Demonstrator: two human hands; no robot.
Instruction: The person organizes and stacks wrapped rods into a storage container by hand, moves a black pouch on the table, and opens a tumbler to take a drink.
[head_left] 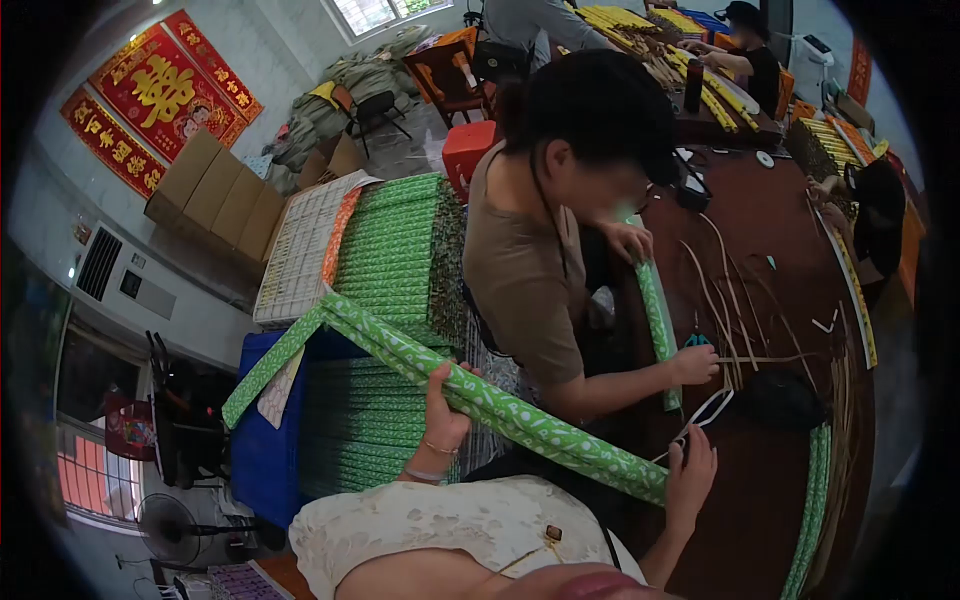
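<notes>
A long green roll [520, 415] with a white leaf-like pattern stretches diagonally across in front of me. My left hand [447, 425] is wrapped around its middle. My right hand [692, 468] is at its near end, fingers closed, and a thin white loop [712, 408] rises beside the fingertips. Whether the fingers grip the loop or only the roll end is unclear. At the far end a narrower green flap [272, 368] bends down to the left, with a pale patterned piece [283, 390] under it.
A co-worker in a brown top [525, 260] leans over the dark table [750, 480], handling another green roll [655, 320] and teal scissors [697, 340]. Stacked green rolls [385, 265] stand left, beside a blue bin [265, 455]. Loose strips [715, 270] lie on the table.
</notes>
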